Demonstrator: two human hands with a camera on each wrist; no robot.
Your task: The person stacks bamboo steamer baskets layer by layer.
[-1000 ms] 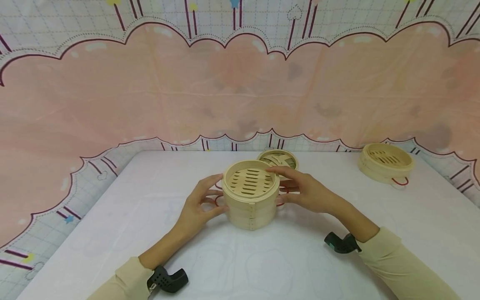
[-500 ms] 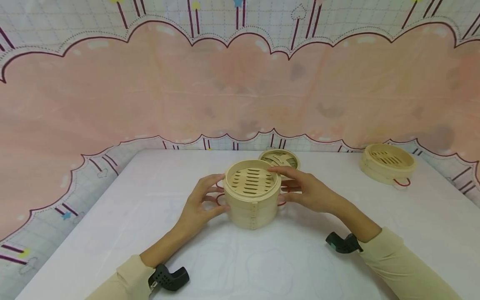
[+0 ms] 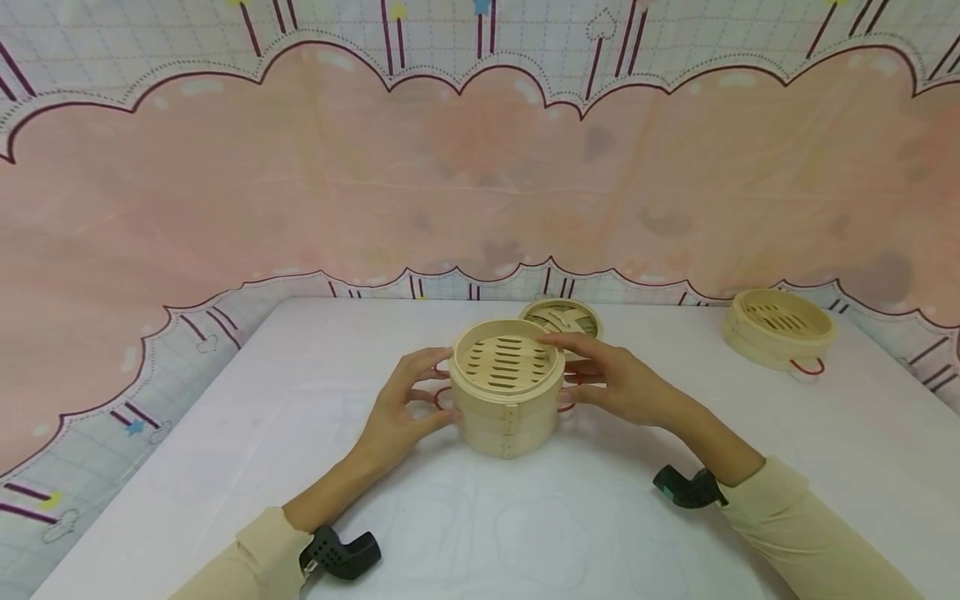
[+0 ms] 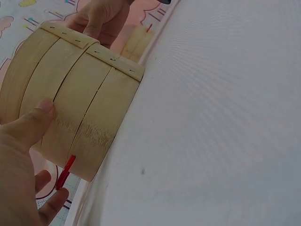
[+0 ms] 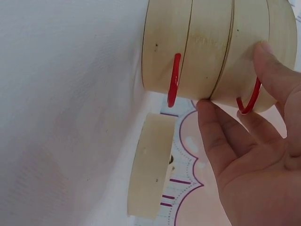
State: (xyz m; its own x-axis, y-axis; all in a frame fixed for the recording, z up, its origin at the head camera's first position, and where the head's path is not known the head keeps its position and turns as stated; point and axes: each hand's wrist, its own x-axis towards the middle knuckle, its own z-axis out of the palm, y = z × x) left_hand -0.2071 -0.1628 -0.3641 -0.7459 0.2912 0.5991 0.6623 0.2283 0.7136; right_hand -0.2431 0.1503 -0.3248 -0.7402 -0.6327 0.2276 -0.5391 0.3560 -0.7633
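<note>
Two bamboo steamer baskets are stacked upright, the upper basket [image 3: 507,367] with a slatted floor and the lower basket [image 3: 495,433] standing on the white table. My left hand [image 3: 397,400] grips the stack from the left, its thumb pressed at the seam between the baskets in the left wrist view. From the right, my right hand [image 3: 611,382] holds the upper basket, thumb on its side wall and a fingertip right at the seam [image 5: 220,70]. Red loop handles stick out on both sides, among them the lower one [image 5: 174,80].
Behind the stack lies a round woven steamer lid [image 3: 562,318], partly hidden. Another slatted basket [image 3: 780,329] with a red handle stands at the back right. A patterned cloth backdrop [image 3: 450,183] rises behind the white table [image 3: 525,533].
</note>
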